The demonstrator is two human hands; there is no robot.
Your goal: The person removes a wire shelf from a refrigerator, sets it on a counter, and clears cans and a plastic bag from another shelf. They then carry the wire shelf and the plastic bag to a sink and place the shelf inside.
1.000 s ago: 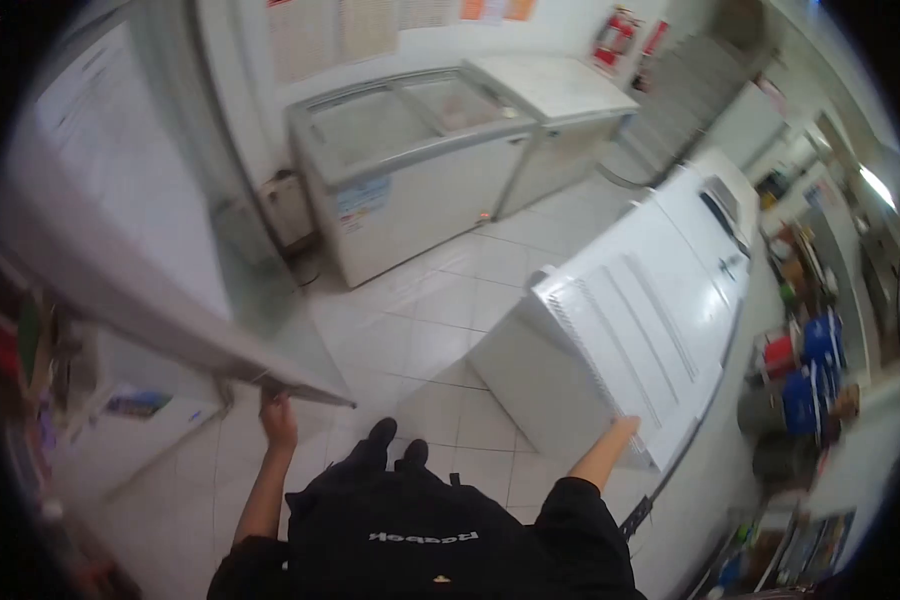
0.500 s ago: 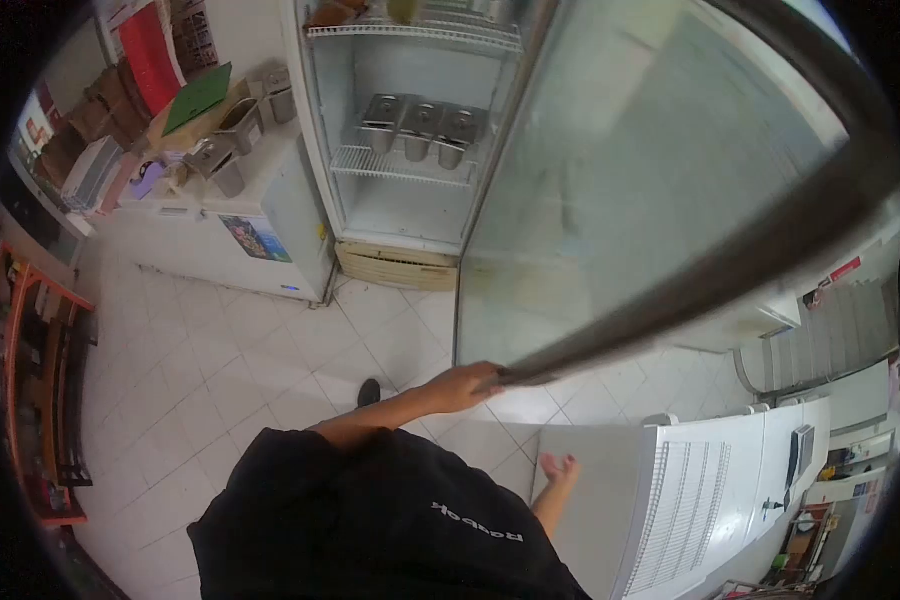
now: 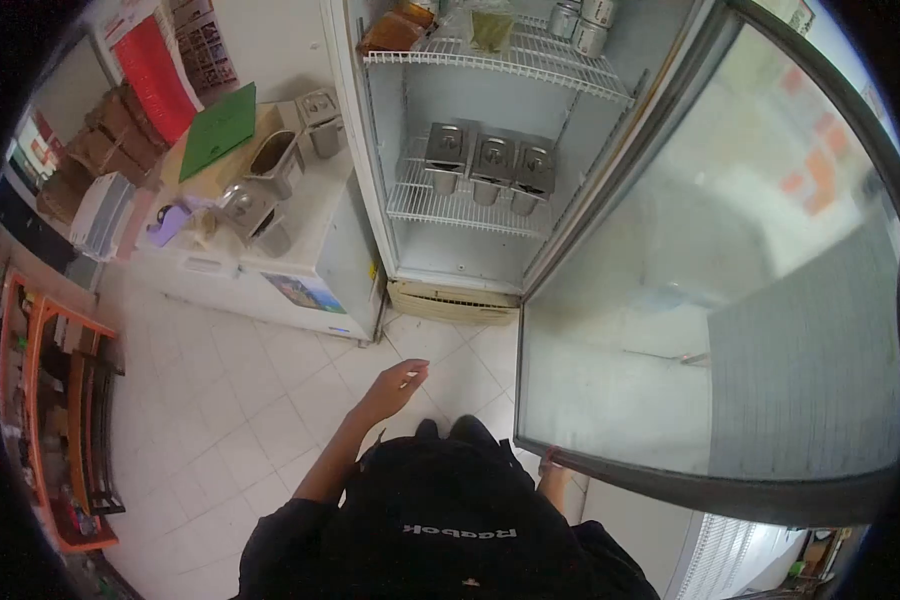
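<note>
The glass fridge door (image 3: 620, 320) stands swung open on the right, its dark frame running along the near edge. My right hand (image 3: 553, 463) grips that frame near its lower corner, partly hidden by it. In front of the fridge, my left hand (image 3: 395, 388) hangs in the air above the floor, empty, with loosely bent fingers apart from the thumb. Inside the fridge, three lidded steel containers (image 3: 492, 165) stand side by side on a white wire shelf (image 3: 420, 205). The upper wire shelf (image 3: 510, 62) bears a bag with green contents (image 3: 490, 30), orange-brown packages (image 3: 395, 32) and several cans (image 3: 590, 28).
A white chest freezer (image 3: 345, 260) stands left of the fridge. On it are steel containers (image 3: 275, 160), a green board (image 3: 218, 130) and a purple object (image 3: 168, 225). An orange rack (image 3: 35, 400) lines the far left. White tiles (image 3: 220, 400) cover the floor.
My left hand has let go of the door frame and moved left. My right hand, free before, now holds the frame. The view has shifted, showing more of the fridge's upper shelf.
</note>
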